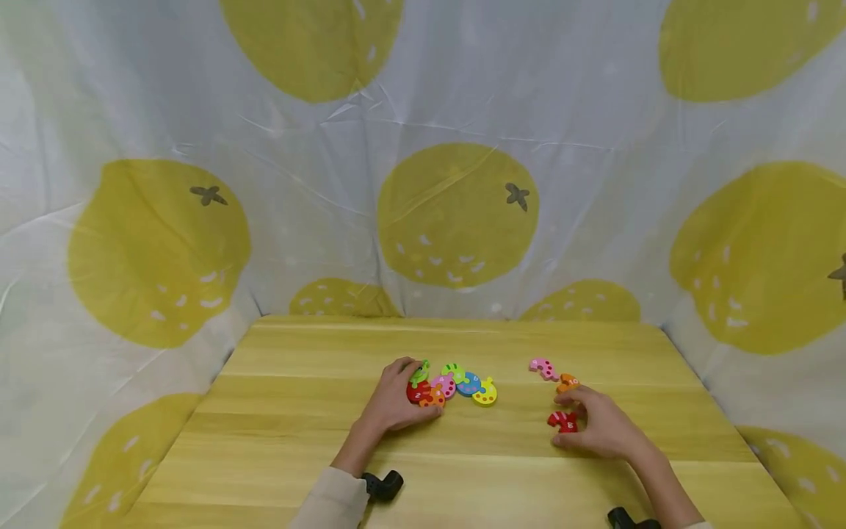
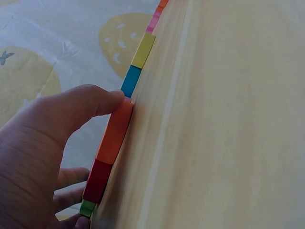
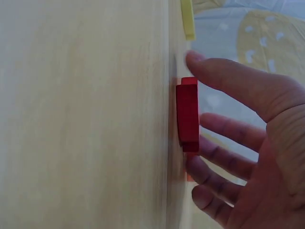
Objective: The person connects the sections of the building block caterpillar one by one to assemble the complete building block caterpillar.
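My left hand point(image 1: 396, 400) grips the left end of a row of joined number puzzle pieces, a caterpillar shape. Its thumb presses the edge of the orange piece point(image 2: 114, 133), while the fingers curl behind the red piece point(image 2: 97, 181) and the green head piece point(image 1: 419, 375). Pink, green, blue point(image 1: 468, 384) and yellow point(image 1: 485, 392) pieces continue the row rightward. Over a loose red puzzle piece point(image 1: 563, 422) numbered 8, my right hand point(image 1: 604, 426) spreads, thumb apart from it in the right wrist view point(image 3: 189, 114) and fingers beyond it.
Just beyond the right fingers lies an orange piece point(image 1: 567, 383) numbered 10, beside a pink piece point(image 1: 544, 369). All rest on a wooden table point(image 1: 297, 353). A lemon-print cloth point(image 1: 581, 147) hangs along the back and sides.
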`<state>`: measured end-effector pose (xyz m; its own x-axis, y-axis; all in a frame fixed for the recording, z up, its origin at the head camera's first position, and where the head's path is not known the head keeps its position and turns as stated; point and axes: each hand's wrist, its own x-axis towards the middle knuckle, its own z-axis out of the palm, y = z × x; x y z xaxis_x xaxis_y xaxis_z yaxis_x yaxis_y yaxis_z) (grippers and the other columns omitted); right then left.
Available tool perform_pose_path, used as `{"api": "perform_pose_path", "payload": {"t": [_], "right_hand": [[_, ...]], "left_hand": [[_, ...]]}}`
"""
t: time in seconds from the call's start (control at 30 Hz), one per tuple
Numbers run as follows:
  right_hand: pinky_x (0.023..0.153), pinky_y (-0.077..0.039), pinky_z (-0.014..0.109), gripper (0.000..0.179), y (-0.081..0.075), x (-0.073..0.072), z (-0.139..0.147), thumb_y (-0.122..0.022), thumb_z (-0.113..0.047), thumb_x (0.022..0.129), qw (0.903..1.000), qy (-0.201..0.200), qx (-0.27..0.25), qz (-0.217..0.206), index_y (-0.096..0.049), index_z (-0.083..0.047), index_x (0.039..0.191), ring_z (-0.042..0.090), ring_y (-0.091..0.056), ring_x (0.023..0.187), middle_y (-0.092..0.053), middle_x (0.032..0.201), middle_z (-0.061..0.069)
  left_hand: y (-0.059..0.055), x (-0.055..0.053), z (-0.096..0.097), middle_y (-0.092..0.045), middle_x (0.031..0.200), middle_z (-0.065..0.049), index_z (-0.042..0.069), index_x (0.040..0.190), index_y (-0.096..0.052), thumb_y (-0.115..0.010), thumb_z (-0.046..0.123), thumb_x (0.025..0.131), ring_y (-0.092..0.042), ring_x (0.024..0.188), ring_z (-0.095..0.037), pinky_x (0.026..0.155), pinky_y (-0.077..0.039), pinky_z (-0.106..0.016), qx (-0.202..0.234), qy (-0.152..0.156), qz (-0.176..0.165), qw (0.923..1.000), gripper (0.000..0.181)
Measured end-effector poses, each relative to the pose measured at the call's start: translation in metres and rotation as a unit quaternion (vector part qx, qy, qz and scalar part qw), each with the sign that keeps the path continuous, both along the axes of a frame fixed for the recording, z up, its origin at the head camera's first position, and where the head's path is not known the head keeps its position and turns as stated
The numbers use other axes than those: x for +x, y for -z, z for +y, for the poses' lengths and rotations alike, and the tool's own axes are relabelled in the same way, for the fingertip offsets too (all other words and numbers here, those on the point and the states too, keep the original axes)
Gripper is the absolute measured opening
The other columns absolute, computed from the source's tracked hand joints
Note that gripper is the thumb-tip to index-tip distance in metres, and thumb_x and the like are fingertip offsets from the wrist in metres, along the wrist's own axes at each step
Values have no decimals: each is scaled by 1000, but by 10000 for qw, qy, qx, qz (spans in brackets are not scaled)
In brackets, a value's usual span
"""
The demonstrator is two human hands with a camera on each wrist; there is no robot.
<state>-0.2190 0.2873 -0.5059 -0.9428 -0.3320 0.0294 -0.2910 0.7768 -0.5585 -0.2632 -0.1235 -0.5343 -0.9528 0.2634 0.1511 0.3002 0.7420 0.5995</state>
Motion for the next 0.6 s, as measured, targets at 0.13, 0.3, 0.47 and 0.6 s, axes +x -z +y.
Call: {"api": "perform_pose_path", "payload": {"t": [0.13, 0.3, 0.47, 0.6], "right_hand": [[68, -47, 23, 58, 3, 1, 6, -93, -38, 74, 9996, -289, -41, -4, -69, -13, 121, 9, -52, 82, -67, 111, -3], [59, -45, 23, 48, 4, -2, 4, -90, -30, 80, 9990, -275, -326, -123, -70, -11, 120, 6, -50, 70, -65, 88, -3], [57, -44, 24, 46, 5, -5, -2, -86, -31, 84, 9986, 89, -436, -270, -70, -10, 121, 8, -50, 66, -58, 77, -3], [59, -46, 24, 41, 6, -11, -8, -85, -30, 86, 9974, 326, -611, -207, -71, -13, 120, 10, -52, 69, -61, 82, -2]], "left_hand": [[0, -1, 0, -43, 156, -9, 16, 151, -53, -86, 68, 66, -37, 147, -34, 115, -42, -57, 109, -15, -110, 9999, 105], [-1, -2, -1, -42, 157, -10, 16, 152, -52, -86, 69, 66, -36, 148, -34, 116, -41, -56, 97, -28, -151, 9998, 107], [1, 0, 0, -43, 156, -12, 14, 152, -52, -86, 68, 67, -37, 147, -36, 115, -42, -57, 64, 1, -117, 9999, 106], [2, -1, 1, -46, 155, -11, 13, 150, -54, -85, 66, 67, -40, 146, -34, 114, -44, -55, 56, -24, 28, 10000, 103]]}}
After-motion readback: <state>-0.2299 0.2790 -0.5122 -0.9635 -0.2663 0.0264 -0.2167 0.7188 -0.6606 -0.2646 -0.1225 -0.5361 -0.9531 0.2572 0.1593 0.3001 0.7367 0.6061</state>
